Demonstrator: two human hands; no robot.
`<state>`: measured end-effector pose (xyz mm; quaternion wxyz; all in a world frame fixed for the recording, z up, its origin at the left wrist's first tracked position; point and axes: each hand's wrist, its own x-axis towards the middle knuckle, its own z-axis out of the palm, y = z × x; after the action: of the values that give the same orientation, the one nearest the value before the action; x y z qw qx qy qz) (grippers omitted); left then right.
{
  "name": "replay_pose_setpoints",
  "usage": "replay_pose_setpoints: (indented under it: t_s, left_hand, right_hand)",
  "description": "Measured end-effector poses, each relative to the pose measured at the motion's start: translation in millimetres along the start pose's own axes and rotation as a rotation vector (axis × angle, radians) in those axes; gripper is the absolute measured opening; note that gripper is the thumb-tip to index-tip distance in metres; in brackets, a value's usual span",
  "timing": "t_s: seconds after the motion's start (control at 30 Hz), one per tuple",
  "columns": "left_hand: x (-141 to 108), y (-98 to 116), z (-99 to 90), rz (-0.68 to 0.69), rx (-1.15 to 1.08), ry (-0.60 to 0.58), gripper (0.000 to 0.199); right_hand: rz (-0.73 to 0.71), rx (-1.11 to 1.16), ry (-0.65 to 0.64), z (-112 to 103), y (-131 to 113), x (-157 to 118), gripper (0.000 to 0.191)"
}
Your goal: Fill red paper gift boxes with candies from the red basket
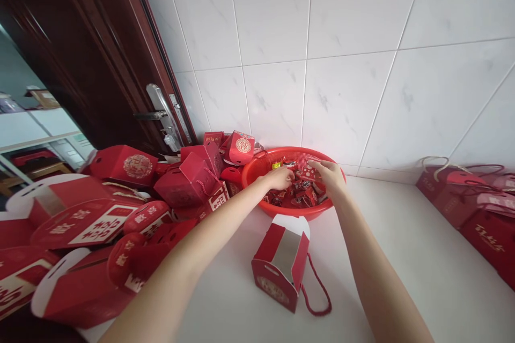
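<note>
Both of my hands reach into a red plastic basket [300, 215] holding small wrapped sweets [303, 196]. My left hand [280, 177] is closed among the sweets, and what its fingers hold, if anything, is hidden. At the basket's right side, my right hand [329, 172] is closed on the edge of a red packet with pale dots [309, 172]. A yellow wrapper [277, 164] shows behind my left hand. In front of the basket, between my forearms, stands a red gift box [277, 262] with its top open and a rope handle [321, 308] hanging to the right.
Many red gift boxes [137, 167] are piled on the left, several with open flaps. Red bags [478, 220] with cord handles stand at the right. White tiled wall [346, 107] rises behind the white tabletop [386, 220]. A dark door [100, 37] is at the left.
</note>
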<state>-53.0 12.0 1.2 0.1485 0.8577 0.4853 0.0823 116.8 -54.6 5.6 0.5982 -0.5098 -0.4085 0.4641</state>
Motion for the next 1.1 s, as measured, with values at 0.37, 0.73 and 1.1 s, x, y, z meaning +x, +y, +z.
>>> replay_pose_setpoints:
  t_s: [0.37,0.73,1.1]
  left_hand:
    - [24.6,-12.0,-5.1,-0.168,0.134,-0.002,0.040]
    - [16.7,-10.9,-18.1,-0.262,0.139,0.221,0.016]
    - [13.2,-9.5,-14.9,-0.121,0.083,0.173,0.027]
  right_hand:
    - [0.037,0.097,0.001,3.6,-7.6,-3.1,0.015]
    - [0.065,0.086,0.018,3.3,-9.9,-2.6,0.009]
    - [0.103,0.102,0.028,3.1,-11.1,-3.9,0.008]
